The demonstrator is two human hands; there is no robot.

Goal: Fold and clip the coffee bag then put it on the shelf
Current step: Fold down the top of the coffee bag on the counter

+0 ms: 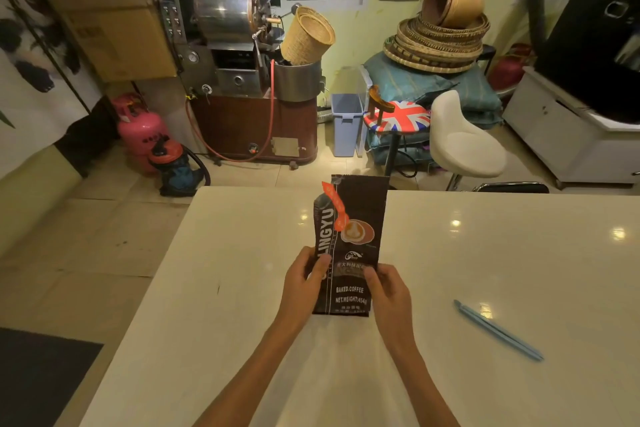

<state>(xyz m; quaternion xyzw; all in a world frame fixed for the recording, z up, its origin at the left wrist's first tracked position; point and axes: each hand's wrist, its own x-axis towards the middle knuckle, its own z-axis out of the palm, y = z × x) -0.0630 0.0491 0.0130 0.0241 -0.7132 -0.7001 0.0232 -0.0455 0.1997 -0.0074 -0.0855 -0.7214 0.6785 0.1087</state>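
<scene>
Head view: both hands grip coffee bag [349,246] printed "BAKED.COFFEE NET.WEIGHT:454g".

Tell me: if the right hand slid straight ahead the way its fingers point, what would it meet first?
The right hand already grips the coffee bag, fingers pointing up-left across it, so it would probably just press further into the bag.

Coffee bag [349,239]: dark brown, orange diagonal stripe, latte cup graphic, white print "BAKED COFFEE". Upright on white table [242,253], top unfolded. Bag clip [498,330]: pale blue, long, flat on table, well right of bag.
</scene>
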